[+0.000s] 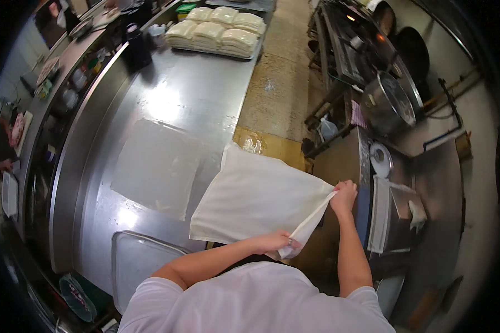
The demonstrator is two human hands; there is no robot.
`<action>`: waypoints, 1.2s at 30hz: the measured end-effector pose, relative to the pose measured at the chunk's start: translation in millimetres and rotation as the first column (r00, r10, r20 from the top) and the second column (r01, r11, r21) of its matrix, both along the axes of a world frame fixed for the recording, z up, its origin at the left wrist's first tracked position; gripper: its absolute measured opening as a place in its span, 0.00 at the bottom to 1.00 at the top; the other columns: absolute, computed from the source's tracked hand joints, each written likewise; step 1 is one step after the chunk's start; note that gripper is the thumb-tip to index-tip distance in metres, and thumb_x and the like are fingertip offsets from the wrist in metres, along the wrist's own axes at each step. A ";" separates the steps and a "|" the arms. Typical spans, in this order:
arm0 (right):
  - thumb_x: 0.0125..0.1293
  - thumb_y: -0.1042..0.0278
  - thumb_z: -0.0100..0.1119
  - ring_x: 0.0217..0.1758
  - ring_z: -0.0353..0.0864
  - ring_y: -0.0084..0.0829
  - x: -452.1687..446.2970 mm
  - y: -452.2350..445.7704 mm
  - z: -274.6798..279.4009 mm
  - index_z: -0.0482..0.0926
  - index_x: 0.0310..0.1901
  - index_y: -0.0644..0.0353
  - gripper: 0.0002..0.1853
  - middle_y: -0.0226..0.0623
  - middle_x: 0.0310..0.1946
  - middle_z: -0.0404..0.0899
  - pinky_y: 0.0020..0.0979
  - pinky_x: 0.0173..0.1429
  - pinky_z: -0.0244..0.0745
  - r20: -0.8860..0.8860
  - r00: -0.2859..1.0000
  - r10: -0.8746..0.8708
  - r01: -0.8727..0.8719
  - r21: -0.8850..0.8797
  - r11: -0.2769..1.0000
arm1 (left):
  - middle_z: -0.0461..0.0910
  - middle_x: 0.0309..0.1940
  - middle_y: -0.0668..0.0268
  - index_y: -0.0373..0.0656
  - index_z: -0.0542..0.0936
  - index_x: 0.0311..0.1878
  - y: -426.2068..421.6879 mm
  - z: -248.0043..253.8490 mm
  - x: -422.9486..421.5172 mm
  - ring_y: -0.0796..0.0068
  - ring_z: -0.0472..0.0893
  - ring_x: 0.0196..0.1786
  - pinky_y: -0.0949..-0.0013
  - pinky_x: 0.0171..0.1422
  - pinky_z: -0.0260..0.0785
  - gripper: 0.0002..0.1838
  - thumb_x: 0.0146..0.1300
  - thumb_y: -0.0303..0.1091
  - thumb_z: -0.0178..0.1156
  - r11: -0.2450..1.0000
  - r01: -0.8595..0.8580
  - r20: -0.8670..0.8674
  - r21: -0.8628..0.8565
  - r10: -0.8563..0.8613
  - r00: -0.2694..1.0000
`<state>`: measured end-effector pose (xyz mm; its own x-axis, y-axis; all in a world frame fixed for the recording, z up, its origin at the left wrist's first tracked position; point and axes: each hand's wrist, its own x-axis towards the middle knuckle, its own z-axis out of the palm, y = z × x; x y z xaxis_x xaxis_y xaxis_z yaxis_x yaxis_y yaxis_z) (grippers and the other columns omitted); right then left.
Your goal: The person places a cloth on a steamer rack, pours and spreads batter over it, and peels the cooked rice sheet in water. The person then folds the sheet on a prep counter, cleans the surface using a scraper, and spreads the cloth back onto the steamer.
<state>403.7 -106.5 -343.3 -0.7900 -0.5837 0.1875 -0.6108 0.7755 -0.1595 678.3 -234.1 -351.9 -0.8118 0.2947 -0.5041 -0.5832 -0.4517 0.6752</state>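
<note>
A white cloth (261,188) hangs spread out in front of my body, its far left part at the steel table's edge. My left hand (278,242), with a ring on one finger, is closed on its near corner. At its right corner my right hand (344,197) is closed too, and the cloth edge between both hands is pulled fairly straight. On the table to the left of the cloth lies a thin, translucent whitish sheet (156,166), flat and roughly square.
The steel table (200,83) bears a tray of stacked white folded slabs (216,33) at its far end. An empty-looking metal tray (141,261) lies near my left arm. Right of the wet floor aisle (275,83) stand a stove and a large pot (391,102).
</note>
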 end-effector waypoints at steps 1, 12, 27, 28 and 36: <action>0.54 0.77 0.62 0.54 0.72 0.50 4.8 22.3 3.8 0.81 0.27 0.59 0.02 0.44 0.43 0.77 0.46 0.61 0.67 0.034 0.999 -0.026 0.027 -0.048 0.998 | 0.85 0.37 0.63 0.34 0.86 0.46 6.3 3.2 4.3 0.72 0.81 0.42 0.64 0.49 0.73 0.17 0.72 0.42 0.65 0.999 -0.010 -0.037 -0.048 0.009 0.999; 0.53 0.77 0.66 0.50 0.85 0.46 184.6 310.8 -30.0 0.86 0.41 0.62 0.12 0.46 0.42 0.85 0.40 0.57 0.80 0.712 0.697 -0.084 0.193 -0.074 0.978 | 0.87 0.43 0.49 0.37 0.83 0.64 76.9 15.4 15.8 0.67 0.86 0.47 0.64 0.51 0.80 0.25 0.66 0.19 0.49 0.839 -0.225 -0.171 -0.496 0.160 0.972; 0.61 0.66 0.72 0.43 0.87 0.34 281.3 532.4 11.2 0.84 0.50 0.61 0.16 0.42 0.41 0.88 0.35 0.51 0.79 0.714 0.562 -0.418 0.761 -0.248 0.599 | 0.76 0.38 0.75 0.45 0.76 0.40 402.1 212.3 -104.7 0.81 0.74 0.45 0.74 0.53 0.68 0.13 0.58 0.22 0.73 0.841 0.318 -0.688 -0.437 -0.541 0.485; 0.60 0.65 0.73 0.42 0.87 0.37 290.1 556.6 22.0 0.83 0.45 0.62 0.14 0.45 0.38 0.87 0.37 0.50 0.79 0.694 0.487 -0.531 0.848 -0.229 0.478 | 0.76 0.38 0.74 0.44 0.76 0.39 411.4 213.3 -124.2 0.80 0.75 0.45 0.73 0.54 0.69 0.15 0.57 0.18 0.72 0.856 0.237 -0.715 -0.459 -0.514 0.473; 0.61 0.86 0.67 0.37 0.75 0.17 329.2 684.1 212.7 0.76 0.38 0.59 0.11 0.25 0.31 0.78 0.23 0.41 0.73 0.396 0.471 -0.788 0.670 -0.741 0.027 | 0.81 0.46 0.66 0.35 0.70 0.63 513.3 268.1 -268.9 0.76 0.81 0.49 0.72 0.58 0.75 0.26 0.62 0.11 0.63 0.959 -0.207 -0.930 -0.194 -0.113 0.351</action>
<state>733.0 577.6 -130.7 -0.6557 0.7220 0.2210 0.1410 0.4047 -0.9035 409.4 279.1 -83.8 -0.8060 0.2424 0.5399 0.5059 -0.1914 0.8411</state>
